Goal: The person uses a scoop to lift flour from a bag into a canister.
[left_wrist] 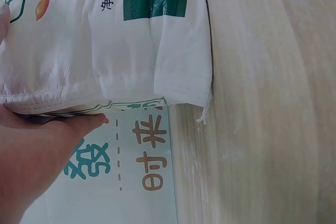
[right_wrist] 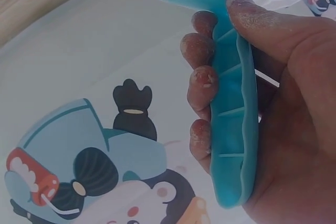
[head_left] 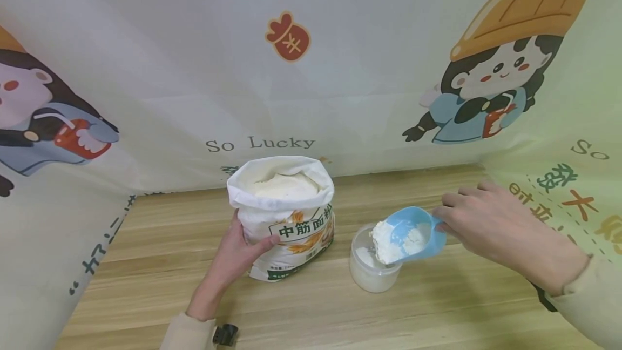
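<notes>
My left hand grips the near left side of a white flour bag, thumb across its printed front. The bag stands upright with its top rolled outward, and pale flour shows inside. In the left wrist view the hand is at the edge of the bag. A light blue scoop is in my right hand, fingers wrapped round its ribbed handle. White flour lies in the scoop, heaped at its lip, which overlaps the mouth of a clear plastic tub. White powder is inside the tub.
Everything stands on a wood-grain tabletop. A pale printed cloth with cartoon figures and lettering rises behind the table and along both sides. Dusty white powder marks the right fingertips.
</notes>
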Demonstrator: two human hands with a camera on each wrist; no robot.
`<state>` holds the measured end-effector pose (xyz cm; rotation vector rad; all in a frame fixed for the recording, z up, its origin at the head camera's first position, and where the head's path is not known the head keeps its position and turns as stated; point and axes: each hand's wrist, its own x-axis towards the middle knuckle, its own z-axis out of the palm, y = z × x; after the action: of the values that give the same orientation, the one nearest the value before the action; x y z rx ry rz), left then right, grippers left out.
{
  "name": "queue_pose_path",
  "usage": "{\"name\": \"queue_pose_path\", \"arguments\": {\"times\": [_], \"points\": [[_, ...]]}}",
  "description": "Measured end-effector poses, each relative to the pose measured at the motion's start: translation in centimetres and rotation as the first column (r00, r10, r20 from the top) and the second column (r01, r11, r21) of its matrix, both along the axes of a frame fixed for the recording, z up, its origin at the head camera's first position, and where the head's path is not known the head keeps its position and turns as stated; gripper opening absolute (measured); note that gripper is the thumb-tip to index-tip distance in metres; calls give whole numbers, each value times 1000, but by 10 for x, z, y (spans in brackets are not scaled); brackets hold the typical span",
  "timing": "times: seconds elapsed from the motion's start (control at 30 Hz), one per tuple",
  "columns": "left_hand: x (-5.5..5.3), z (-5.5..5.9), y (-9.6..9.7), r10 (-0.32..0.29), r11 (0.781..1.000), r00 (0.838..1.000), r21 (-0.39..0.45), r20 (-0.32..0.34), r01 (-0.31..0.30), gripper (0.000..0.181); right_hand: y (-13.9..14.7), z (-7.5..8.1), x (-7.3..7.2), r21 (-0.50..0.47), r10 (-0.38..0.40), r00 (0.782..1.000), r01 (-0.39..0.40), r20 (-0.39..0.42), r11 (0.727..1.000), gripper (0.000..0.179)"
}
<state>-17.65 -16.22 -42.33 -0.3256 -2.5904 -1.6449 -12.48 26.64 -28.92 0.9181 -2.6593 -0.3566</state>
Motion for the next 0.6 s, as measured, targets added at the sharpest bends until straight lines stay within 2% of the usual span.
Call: {"name": "queue_pose_path", "arguments": {"times": [0.23, 0.6], "points": [[0, -1, 0, -1, 1000, 1000, 2, -14, 1, 95, -3, 1, -1, 29, 26, 999, -25, -46, 999, 21], [-1, 0, 0, 9, 1000, 1000, -5, -13, -9, 93, -9, 3, -1, 63, 43, 997, -38, -69, 997, 22]]}}
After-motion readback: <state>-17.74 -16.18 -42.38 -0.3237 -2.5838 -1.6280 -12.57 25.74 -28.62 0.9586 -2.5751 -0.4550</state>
